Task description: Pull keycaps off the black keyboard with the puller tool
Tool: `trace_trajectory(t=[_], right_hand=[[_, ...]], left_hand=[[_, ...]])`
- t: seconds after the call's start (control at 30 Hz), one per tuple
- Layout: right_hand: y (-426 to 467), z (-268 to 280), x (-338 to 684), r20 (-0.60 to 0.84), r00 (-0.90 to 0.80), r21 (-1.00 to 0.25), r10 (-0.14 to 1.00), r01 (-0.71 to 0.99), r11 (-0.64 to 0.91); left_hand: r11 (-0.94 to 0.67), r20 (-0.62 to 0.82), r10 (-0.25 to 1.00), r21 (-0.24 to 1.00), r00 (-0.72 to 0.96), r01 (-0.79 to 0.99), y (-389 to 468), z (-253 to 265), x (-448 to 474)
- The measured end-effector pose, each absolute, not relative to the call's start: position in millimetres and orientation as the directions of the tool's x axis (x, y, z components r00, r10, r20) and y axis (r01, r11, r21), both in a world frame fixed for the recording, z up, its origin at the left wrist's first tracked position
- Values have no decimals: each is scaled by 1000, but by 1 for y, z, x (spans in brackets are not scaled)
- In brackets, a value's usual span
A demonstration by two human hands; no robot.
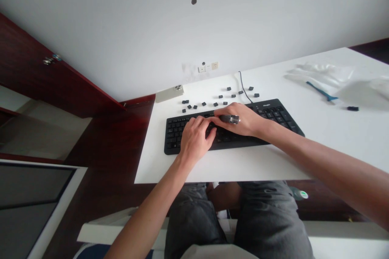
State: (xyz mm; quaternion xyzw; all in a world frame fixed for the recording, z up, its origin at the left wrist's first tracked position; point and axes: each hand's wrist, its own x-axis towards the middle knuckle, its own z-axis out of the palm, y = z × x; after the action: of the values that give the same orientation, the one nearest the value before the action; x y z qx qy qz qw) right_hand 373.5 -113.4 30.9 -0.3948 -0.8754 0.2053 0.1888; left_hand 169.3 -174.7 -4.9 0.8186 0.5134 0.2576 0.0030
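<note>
A black keyboard [174, 134] lies on the white table under both hands. My left hand [196, 135] rests on its middle-left keys, fingers stretched forward and the thumb apart, holding nothing that I can see. My right hand [243, 117] is closed around a dark tool with a shiny metal end [230, 119], whose kind I cannot make out. Its fingertips press down near the top row of keys, touching or almost touching my left fingertips. Several loose black keycaps [204, 104] are scattered behind the keyboard. The keys beneath my hands are hidden.
A phone [169, 94] lies at the table's back left corner. The keyboard cable [243, 85] runs towards the wall. On the right are clear plastic bags [322, 73], a blue brush-like tool [322, 91] and a small black piece [353, 109]. A bottle [299, 193] stands below the table.
</note>
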Motion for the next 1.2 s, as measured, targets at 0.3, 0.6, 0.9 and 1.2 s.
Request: trace_trajectory(t=[0.3, 0.6, 0.9, 1.2], right_hand=[[-145, 9, 372, 210, -534, -520, 819, 648, 556], [-125, 26, 364, 135, -603, -492, 786, 648, 582], [-141, 5, 368, 313, -597, -369, 739, 640, 674], [-140, -9, 371, 505, -607, -236, 614, 587, 775]], left_hand=[[-491, 390, 855, 396, 342, 776, -158, -5, 175], [-517, 443, 828, 365, 344, 774, -158, -12, 171], [-501, 366, 855, 394, 368, 770, -161, -3, 173], [-559, 350, 828, 447, 439, 698, -159, -6, 171]])
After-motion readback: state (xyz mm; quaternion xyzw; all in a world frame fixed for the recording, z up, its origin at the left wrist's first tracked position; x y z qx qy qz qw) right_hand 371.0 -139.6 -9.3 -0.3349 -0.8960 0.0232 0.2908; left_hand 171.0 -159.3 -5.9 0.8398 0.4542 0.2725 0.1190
